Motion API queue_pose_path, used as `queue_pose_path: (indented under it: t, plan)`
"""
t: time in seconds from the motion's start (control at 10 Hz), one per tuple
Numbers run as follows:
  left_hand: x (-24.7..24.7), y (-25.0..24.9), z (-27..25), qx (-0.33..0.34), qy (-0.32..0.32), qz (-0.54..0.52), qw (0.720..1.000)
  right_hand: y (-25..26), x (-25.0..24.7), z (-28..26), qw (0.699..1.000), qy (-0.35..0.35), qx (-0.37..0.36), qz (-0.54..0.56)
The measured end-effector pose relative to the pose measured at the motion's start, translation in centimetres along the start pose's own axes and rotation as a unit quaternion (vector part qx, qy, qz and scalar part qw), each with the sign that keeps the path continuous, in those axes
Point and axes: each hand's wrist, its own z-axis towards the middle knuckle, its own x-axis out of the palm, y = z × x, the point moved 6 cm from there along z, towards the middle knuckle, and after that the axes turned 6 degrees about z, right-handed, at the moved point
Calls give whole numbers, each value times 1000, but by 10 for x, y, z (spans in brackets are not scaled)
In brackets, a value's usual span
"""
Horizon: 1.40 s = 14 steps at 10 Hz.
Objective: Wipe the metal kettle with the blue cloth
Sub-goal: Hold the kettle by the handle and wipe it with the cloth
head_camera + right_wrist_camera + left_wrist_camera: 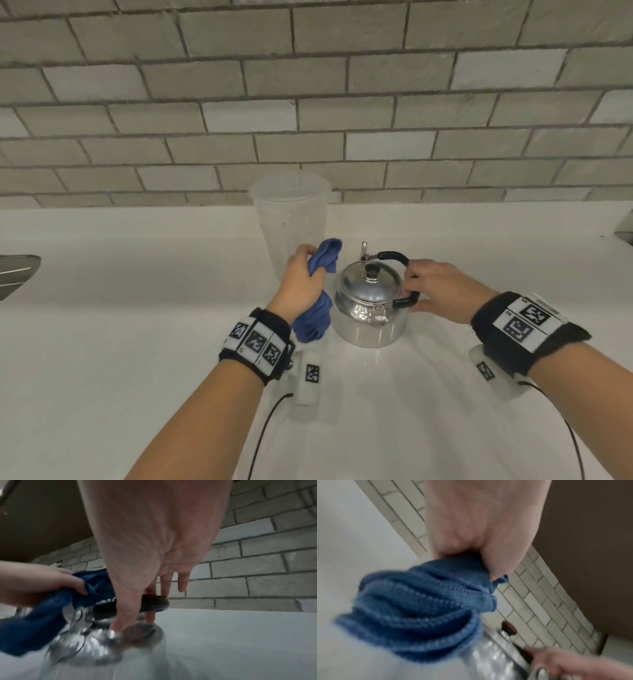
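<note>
A shiny metal kettle (368, 308) with a black handle (394, 256) stands on the white counter (137, 342). My left hand (303, 281) grips a bunched blue cloth (313, 322) just left of the kettle; the cloth's lower end hangs against the kettle's left side. The left wrist view shows the cloth (419, 608) bulging from my fist beside the kettle (491, 655). My right hand (435, 291) holds the black handle (154, 603) on the kettle's right side, thumb and fingers around it, above the kettle (96, 646). The cloth (42, 622) shows at the left there.
A clear plastic pitcher (291, 219) with a lid stands right behind the cloth and kettle, near the grey tiled wall (308, 102). A metal object (15, 274) pokes in at the left edge. Bare counter spreads to both sides and in front.
</note>
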Motion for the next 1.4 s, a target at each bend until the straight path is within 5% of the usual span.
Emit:
queue_pose_path:
  t: [0.1, 0.2, 0.3, 0.6, 0.8, 1.1, 1.2, 1.4]
  plan:
    - [21, 1, 8, 12, -15, 47, 999, 5, -15, 2, 998, 31, -34, -40]
    - [48, 15, 8, 0, 53, -37, 998, 18, -32, 11, 995, 34, -87, -46]
    - [61, 30, 5, -101, 87, -192, 972, 35, -39, 26, 989, 38, -139, -31]
    - [73, 88, -17, -241, -42, -267, 932, 67, -32, 52, 985, -19, -167, -28]
    - [73, 94, -39, -287, -76, -310, 903, 93, -33, 80, 992, -10, -123, 39]
    - [58, 82, -62, -323, -131, -348, 870, 102, -29, 102, 995, -88, 20, 49]
    - [61, 72, -91, -295, -162, -290, 896, 100, -28, 105, 993, -91, 62, 44]
    - [41, 28, -87, -61, -184, -84, 977, 90, -34, 102, 982, -11, 24, 187]
